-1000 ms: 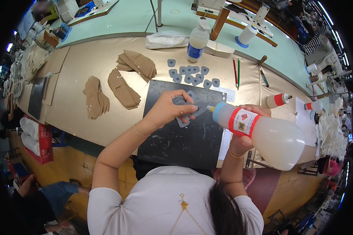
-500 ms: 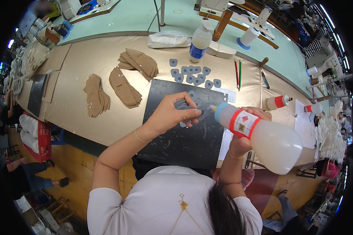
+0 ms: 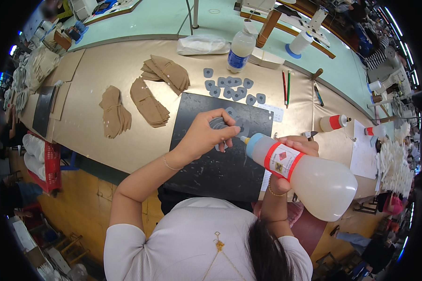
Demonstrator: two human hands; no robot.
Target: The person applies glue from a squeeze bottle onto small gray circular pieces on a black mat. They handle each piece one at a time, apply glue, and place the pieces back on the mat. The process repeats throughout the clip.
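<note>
- Two desks fill the view: a gold-covered desk [image 3: 84, 122] at the front and a pale green desk [image 3: 150, 23] along its far edge.
- A black board [image 3: 211, 180] lies on the front desk, below both hands; yellow floor [image 3: 94, 196] shows to the left.
- A large squeeze bottle [image 3: 321, 182], translucent with a red band, holds cloudy whitish contents; it is tilted, nozzle toward the left.
- A clear bottle [image 3: 239, 49] with a blue label stands upright, containing cloudy liquid.
- Two smaller red-banded bottles [image 3: 333, 122] lie at the right of the desk.
- A red crate [image 3: 53, 159], at far left, contains white bundles [image 3: 34, 161].
- The left hand [image 3: 211, 133] grips a stack of grey pieces [image 3: 216, 122] above the board; the nozzle is just beside its fingertips, contact unclear.
- The right hand [image 3: 297, 147] is wrapped around the squeeze bottle.
- Loose grey patches [image 3: 251, 99] and brown bundles [image 3: 149, 105] lie beyond the board.
</note>
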